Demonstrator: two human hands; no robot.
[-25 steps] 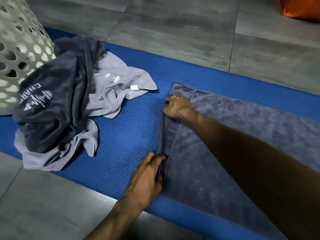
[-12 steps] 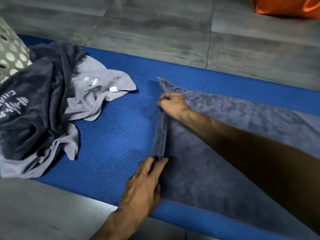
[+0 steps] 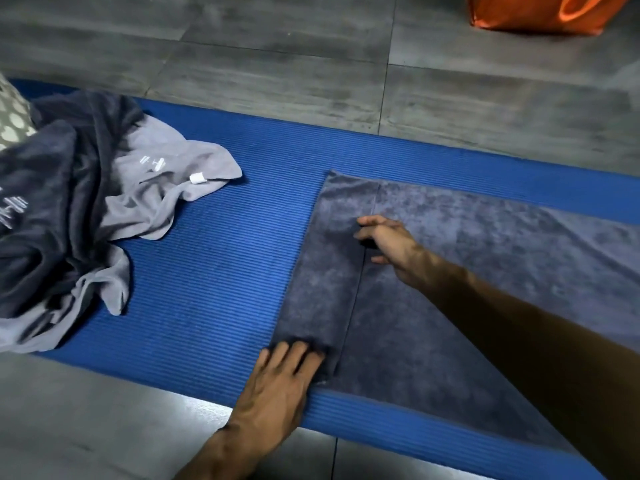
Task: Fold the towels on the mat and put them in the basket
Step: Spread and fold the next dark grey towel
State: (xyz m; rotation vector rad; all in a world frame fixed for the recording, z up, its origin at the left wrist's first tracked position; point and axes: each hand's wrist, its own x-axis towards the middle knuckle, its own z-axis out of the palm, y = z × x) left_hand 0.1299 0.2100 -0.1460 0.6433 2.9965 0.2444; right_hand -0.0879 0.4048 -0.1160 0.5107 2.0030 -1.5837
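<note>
A slate-grey towel (image 3: 485, 258) lies spread flat on the blue mat (image 3: 214, 271). Its left end is folded over into a flat strip (image 3: 329, 265). My left hand (image 3: 280, 382) presses with straight fingers on the strip's near corner. Farther along, my right hand (image 3: 388, 240) hovers at the strip's inner edge with loosely spread fingers, holding nothing. A crumpled dark towel (image 3: 59, 202) and a light grey towel (image 3: 156, 192) lie heaped at the mat's left end. Only a sliver of the perforated white basket (image 3: 10, 116) shows at the left edge.
The mat lies on grey floor tiles (image 3: 277, 57). An orange bag (image 3: 540, 12) sits on the floor at the top right. Bare blue mat separates the towel heap from the spread towel.
The towel's left edge, held raised between both hands, now lies folded flat. My right hand has let go and my left hand has flattened onto the near corner. The view has shifted right.
</note>
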